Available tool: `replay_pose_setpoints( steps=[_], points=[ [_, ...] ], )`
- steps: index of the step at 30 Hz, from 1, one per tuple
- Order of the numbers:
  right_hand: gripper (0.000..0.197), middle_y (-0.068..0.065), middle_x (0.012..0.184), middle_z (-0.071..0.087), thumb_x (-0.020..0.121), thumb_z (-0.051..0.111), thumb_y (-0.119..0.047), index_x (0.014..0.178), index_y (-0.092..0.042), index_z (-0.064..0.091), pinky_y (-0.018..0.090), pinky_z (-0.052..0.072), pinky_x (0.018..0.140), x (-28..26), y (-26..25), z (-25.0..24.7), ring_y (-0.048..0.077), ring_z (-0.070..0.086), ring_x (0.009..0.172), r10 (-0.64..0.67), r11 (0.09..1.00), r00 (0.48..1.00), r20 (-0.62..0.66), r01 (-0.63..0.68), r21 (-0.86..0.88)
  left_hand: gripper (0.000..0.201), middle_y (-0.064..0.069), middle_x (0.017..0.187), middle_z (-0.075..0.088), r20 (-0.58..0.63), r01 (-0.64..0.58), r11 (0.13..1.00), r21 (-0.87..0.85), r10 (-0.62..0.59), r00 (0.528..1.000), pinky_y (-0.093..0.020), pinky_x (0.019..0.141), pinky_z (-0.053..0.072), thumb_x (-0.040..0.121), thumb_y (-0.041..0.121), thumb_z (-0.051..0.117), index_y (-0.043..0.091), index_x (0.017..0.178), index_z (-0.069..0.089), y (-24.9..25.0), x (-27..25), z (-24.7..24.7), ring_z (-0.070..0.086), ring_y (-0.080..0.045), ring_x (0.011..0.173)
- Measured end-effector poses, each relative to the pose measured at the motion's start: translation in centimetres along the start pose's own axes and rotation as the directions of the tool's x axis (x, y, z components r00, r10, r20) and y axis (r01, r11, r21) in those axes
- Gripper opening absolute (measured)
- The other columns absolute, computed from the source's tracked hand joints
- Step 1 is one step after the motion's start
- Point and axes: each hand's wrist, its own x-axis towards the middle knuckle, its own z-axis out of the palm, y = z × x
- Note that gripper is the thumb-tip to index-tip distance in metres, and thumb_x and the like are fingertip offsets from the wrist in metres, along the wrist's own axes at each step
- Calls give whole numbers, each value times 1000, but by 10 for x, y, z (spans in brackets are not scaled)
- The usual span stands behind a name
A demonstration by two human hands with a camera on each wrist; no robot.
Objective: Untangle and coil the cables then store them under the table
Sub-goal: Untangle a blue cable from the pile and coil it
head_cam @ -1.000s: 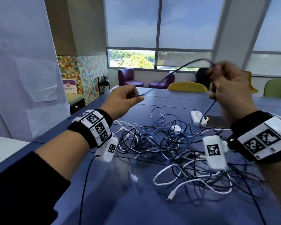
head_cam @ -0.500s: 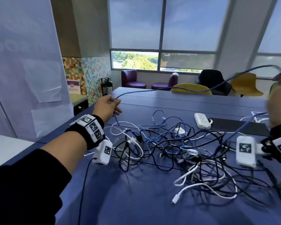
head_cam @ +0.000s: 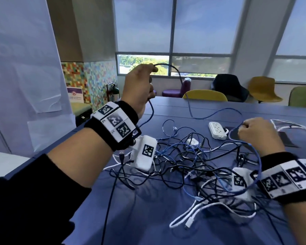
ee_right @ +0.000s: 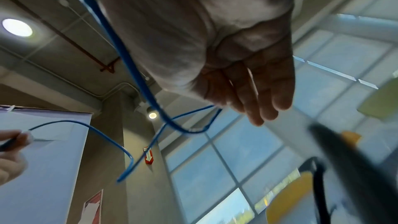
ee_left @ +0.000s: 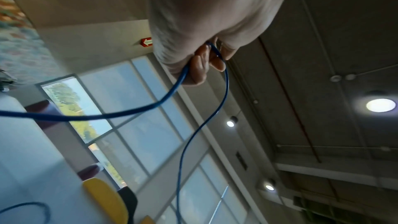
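Tangle of cables [head_cam: 193, 161] on blue table [head_cam: 140, 218], white power strip [head_cam: 217, 132] behind

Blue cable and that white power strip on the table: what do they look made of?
Blue cable: looks like a flexible rubbery or PVC jacket, smooth and matte; it bends in soft loops. White power strip: probably hard moulded plastic, slightly glossy, with rigid rounded edges. The table seems a matte blue laminate.

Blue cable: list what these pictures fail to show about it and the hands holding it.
- Far end of the blue cable: lost in the tangled pile in the head view; its plug cannot be picked out.
- Right hand: the head view shows only its back; the right wrist view is blurred, so the grip is unclear.
- Left hand: the palm hides how many loops it holds in the left wrist view.
- Under the table: out of sight in every view.
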Motion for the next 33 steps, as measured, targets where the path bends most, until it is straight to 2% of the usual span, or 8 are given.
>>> replay_pose_setpoints(
  steps=[5, 9, 12, 15, 17, 23, 27, 33],
  points=[
    [38, 18, 54, 46, 83, 52, -28, 51, -9, 44, 35, 43, 58, -6, 1, -41, 36, 53, 57, 20, 995, 947, -321, -49, -82, 21, 12, 46, 37, 108, -209, 946, 248, 187, 976, -18, 41, 24, 98, 19, 52, 19, 79, 62, 7, -6, 8, 26, -9, 43],
    [29, 23, 85, 59, 75, 67, -41, 69, -15, 56, 40, 46, 74, -18, -25, -62, 41, 57, 87, -142, 986, 887, -440, 86, -146, 15, 21, 40, 45, 214, -246, 920, 306, 185, 959, -7, 42, 28, 100, 11, 51, 4, 93, 62, -3, -23, 21, 39, 4, 37],
    [56, 23, 112, 53, 70, 73, -41, 109, -5, 54, 47, 37, 93, -37, -52, -53, 39, 46, 108, -327, 941, 852, -410, 255, -221, 14, 20, 45, 50, 299, -246, 916, 318, 149, 942, -4, 42, 28, 98, 9, 54, 1, 96, 65, -13, -38, 34, 43, 6, 37],
    [97, 18, 140, 39, 74, 74, -37, 149, -8, 21, 51, 29, 110, -52, -74, -38, 37, 35, 130, -503, 864, 828, -247, 469, -184, 14, 3, 64, 60, 390, -269, 887, 376, 111, 914, -8, 50, 34, 96, 12, 59, 4, 93, 70, -22, -46, 42, 44, 4, 46],
    [95, 9, 139, 43, 83, 72, -26, 156, -14, 13, 36, 30, 109, -55, -87, -26, 25, 39, 129, -608, 782, 781, -145, 620, 61, 13, -6, 76, 67, 461, -275, 861, 429, 53, 886, -18, 61, 40, 95, 16, 60, 14, 91, 72, -28, -49, 45, 49, -3, 61],
    [29, 0, 81, 61, 92, 65, -13, 121, -14, 69, 10, 36, 62, -41, -84, 5, 1, 49, 65, -593, 669, 757, -272, 652, 357, 16, 8, 51, 50, 444, -151, 871, 467, -83, 892, -20, 48, 34, 94, 10, 61, 1, 82, 67, -30, -53, 30, 40, -4, 43],
    [13, 3, 78, 65, 91, 66, -15, 98, -10, 77, 23, 43, 65, -27, -70, -5, 15, 56, 70, -463, 708, 820, -337, 571, 417, 24, -13, 62, 47, 466, -76, 864, 498, -192, 863, -22, 48, 37, 91, 14, 66, -10, 88, 66, -36, -53, 9, 41, -18, 53],
    [15, 3, 82, 69, 94, 63, -21, 101, -16, 76, 26, 50, 70, 5, -33, -20, 8, 59, 69, -126, 772, 900, -418, 353, 528, 19, 1, 58, 56, 449, -146, 768, 623, -199, 871, -16, 59, 43, 92, 18, 65, 0, 88, 70, -47, -40, -27, 51, -6, 53]
  ],
)
